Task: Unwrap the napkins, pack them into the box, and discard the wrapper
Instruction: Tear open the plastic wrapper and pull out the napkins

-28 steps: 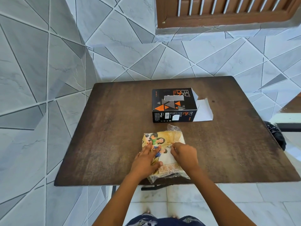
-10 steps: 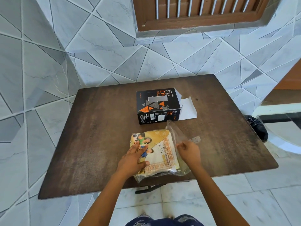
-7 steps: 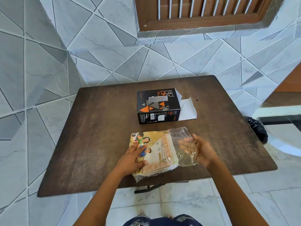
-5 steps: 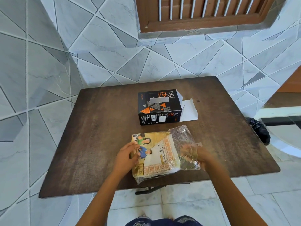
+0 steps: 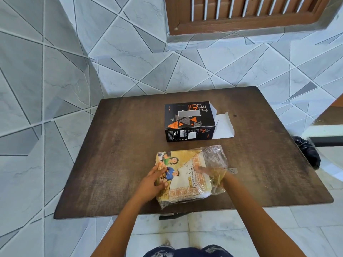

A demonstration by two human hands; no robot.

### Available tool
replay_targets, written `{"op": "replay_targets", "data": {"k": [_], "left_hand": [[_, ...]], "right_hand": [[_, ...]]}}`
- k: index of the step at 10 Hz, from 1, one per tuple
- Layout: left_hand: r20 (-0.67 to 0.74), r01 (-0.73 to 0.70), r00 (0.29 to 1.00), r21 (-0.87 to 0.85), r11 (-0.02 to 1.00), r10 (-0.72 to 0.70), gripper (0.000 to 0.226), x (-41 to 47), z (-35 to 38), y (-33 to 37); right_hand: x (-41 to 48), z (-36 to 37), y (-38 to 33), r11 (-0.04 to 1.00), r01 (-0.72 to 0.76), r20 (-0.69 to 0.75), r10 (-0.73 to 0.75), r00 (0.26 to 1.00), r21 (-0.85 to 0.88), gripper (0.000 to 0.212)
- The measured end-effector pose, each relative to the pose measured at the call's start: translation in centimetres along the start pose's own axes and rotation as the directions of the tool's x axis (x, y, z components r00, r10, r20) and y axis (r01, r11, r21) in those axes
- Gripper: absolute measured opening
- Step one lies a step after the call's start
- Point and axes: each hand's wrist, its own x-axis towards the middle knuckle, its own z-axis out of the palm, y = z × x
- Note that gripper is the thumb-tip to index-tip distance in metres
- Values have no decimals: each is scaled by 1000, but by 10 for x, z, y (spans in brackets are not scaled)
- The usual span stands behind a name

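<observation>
A printed yellow napkin pack point(image 5: 187, 177) lies near the front edge of the dark wooden table point(image 5: 111, 154). Its clear wrapper point(image 5: 215, 156) gapes open at the right end. My left hand point(image 5: 154, 180) clamps the pack's left end against the table. My right hand point(image 5: 213, 173) is inside the open wrapper end and shows through the plastic, with its fingers over the top of the napkin stack. Behind the pack stands a black box point(image 5: 189, 123) with orange triangles, and its white flap point(image 5: 223, 125) is open to the right.
A black plastic bag point(image 5: 306, 153) sits on the floor off the table's right edge. A tiled wall rises right behind the table, with a wooden window frame point(image 5: 241, 19) above. Tiled floor shows below the front edge.
My right hand pulled the wrapper's end open to the right, then slid inside it onto the napkins. My left hand shifted from the top of the pack to grip its left end.
</observation>
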Motion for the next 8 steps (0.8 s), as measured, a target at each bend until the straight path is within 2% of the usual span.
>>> {"op": "replay_targets", "data": {"k": [1, 2, 3, 4, 5, 6, 7, 8], "left_hand": [[-2, -3, 1000, -17, 1000, 3, 59, -1, 0, 0], [-36, -5, 999, -40, 999, 4, 58, -2, 1, 0], [-44, 5, 999, -179, 984, -13, 56, -1, 2, -3], [-44, 46, 997, -375, 926, -67, 53, 0, 0, -7], [-118, 85, 975, -578, 812, -186, 48, 3, 1, -9], [-177, 131, 943, -582, 803, -282, 39, 5, 4, -12], [-264, 120, 911, -563, 818, -315, 26, 4, 0, -16], [-353, 121, 871, -517, 848, -340, 21, 1, -11, -29]], "right_hand": [[0, 2, -5, 1000, -11, 51, 11, 999, -2, 84], [-1, 10, 10, 978, 139, -83, -127, 988, 158, 80], [7, 12, 23, 974, 161, -62, -153, 986, 158, 97], [8, 18, 27, 968, 184, -79, -172, 982, 169, 77], [17, 20, 35, 950, 205, -144, -175, 974, 234, 61], [13, 19, 33, 942, 193, -20, -194, 981, 273, 63], [5, 16, 30, 934, 209, 41, -230, 972, 289, 45], [8, 0, 33, 905, 340, -167, -305, 938, 256, 56]]}}
